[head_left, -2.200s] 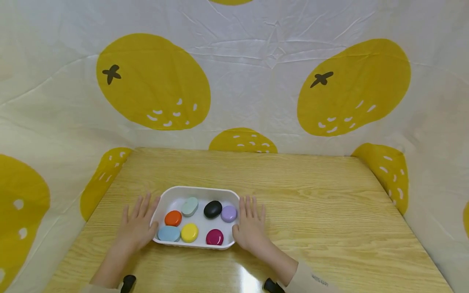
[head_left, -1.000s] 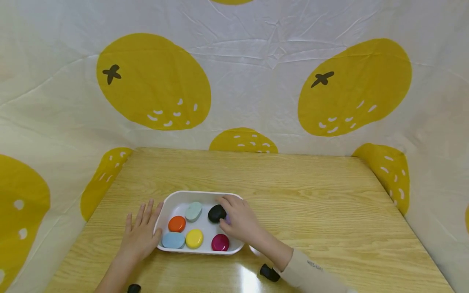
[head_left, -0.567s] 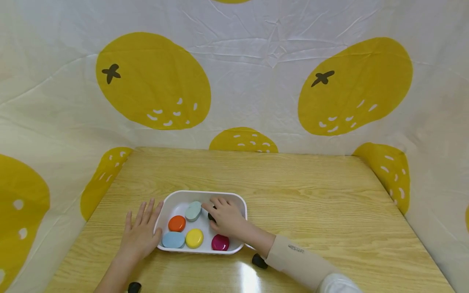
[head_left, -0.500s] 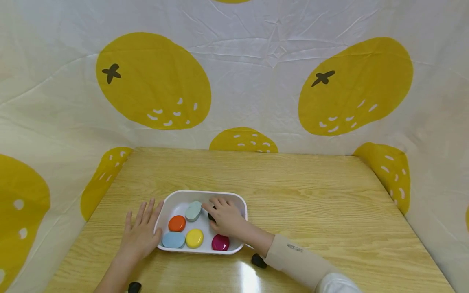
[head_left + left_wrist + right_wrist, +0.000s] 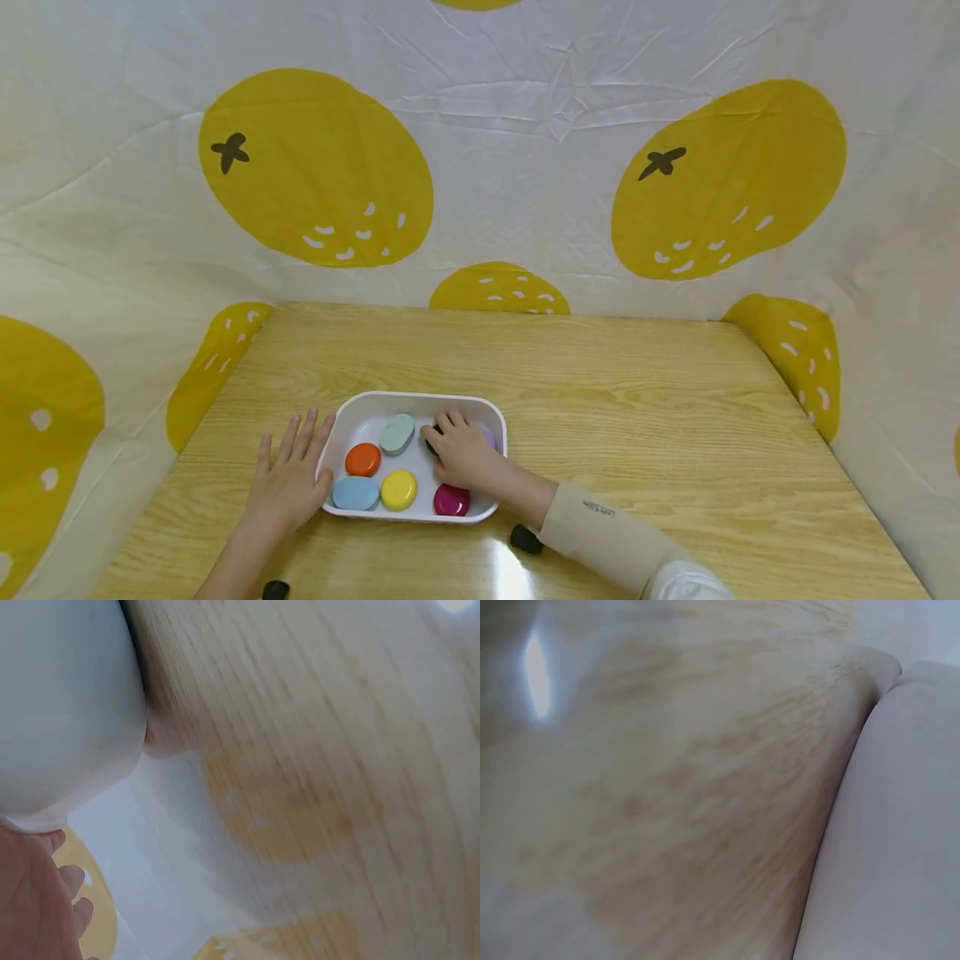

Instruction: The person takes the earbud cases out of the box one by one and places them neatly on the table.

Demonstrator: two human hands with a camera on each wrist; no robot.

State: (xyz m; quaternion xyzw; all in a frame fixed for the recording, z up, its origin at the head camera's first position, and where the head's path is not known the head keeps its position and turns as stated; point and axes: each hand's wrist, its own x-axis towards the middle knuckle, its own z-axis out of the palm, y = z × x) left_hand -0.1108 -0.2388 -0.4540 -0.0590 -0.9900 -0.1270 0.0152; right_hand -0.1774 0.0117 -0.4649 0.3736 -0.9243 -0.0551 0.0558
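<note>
A white tray (image 5: 420,395) holds several smooth rounded pebble-like pieces. My right hand (image 5: 467,454) reaches in from the right, fingers and thumb bent round the black pebble (image 5: 431,444), which is mostly covered. Just right of that hand peeks the purple piece (image 5: 490,437); the crimson piece (image 5: 452,500) lies below it. Further left are the pale green (image 5: 397,434), orange (image 5: 363,459), light blue (image 5: 356,493) and yellow (image 5: 398,489) pieces. With straight fingers, my left hand (image 5: 287,482) rests against the tray's left side; its fingers also show in the left wrist view.
The tray stands on a wood-grain table (image 5: 637,400). A pale curtain (image 5: 517,183) with yellow fruit prints hangs behind and at both sides. Black wrist devices show below the wrists, the right one (image 5: 527,539) near the tray's front corner. The tray's outer wall (image 5: 892,825) fills the right wrist view's edge.
My right hand has left the tray's right rim and moved inside onto the black pebble. The tray and left hand have shifted slightly nearer. The purple piece, hidden half a second ago, partly shows.
</note>
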